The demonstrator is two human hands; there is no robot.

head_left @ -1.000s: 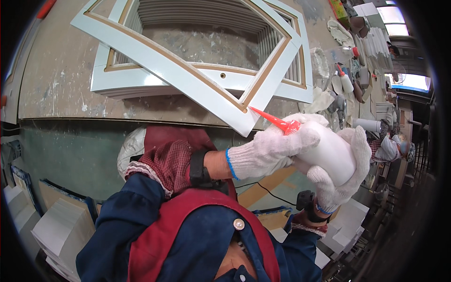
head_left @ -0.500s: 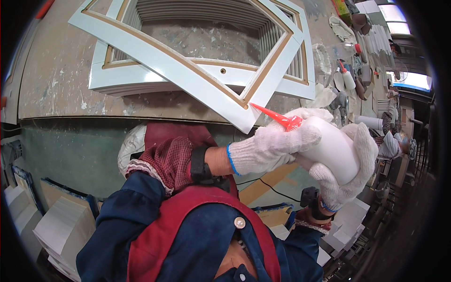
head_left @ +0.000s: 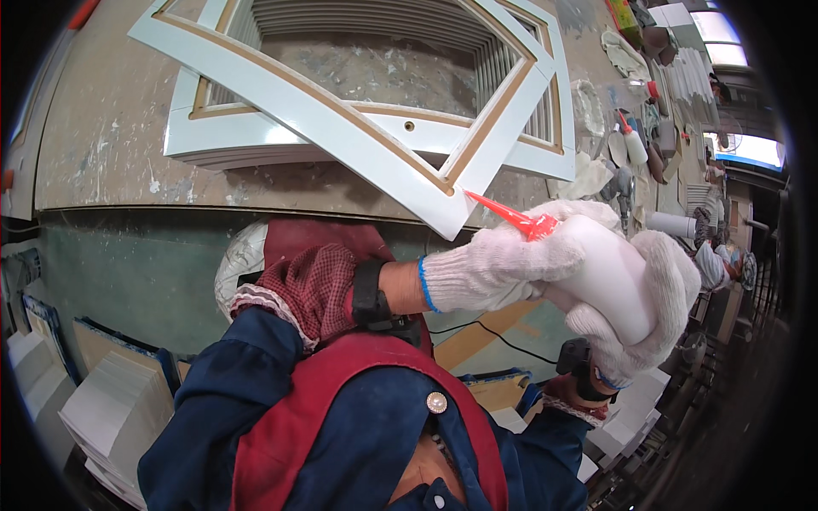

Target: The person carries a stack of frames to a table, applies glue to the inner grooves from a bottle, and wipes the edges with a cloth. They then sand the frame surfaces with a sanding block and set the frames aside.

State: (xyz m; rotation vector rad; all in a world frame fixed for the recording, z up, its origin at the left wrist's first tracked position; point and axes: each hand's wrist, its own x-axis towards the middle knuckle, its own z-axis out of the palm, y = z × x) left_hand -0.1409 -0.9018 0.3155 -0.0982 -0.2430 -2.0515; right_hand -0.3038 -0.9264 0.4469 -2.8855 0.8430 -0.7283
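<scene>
Two gloved hands share one white bottle (head_left: 601, 277) at three o'clock in the view. The left hand (head_left: 524, 255) comes in from the bottle's nine o'clock side, its fingers bent round the neck end and parted only as far as the bottle's body allows. The right hand (head_left: 652, 302) cups the base end, fingers wrapped round the far side and thumb across the near side, also spread just to the bottle's width. The bottle lies tilted, its red nozzle (head_left: 511, 215) aimed at ten o'clock; the tip stands at the lowest corner of a white frame (head_left: 341, 140), though I cannot tell whether it touches. That frame, with a brown strip along its inner edge, sits at eleven to twelve o'clock, askew on top of a stack (head_left: 230, 132) of similar frames on the bench (head_left: 102, 153). At two o'clock on the bench are a smaller bottle (head_left: 636, 146) with a red nozzle and a clear bottle (head_left: 626, 92) with a red cap. A white cylinder (head_left: 671, 224) lies near three o'clock, and white panels (head_left: 111, 409) are piled at eight. A black cable (head_left: 503, 336) curves below the left hand, toward five o'clock.
</scene>
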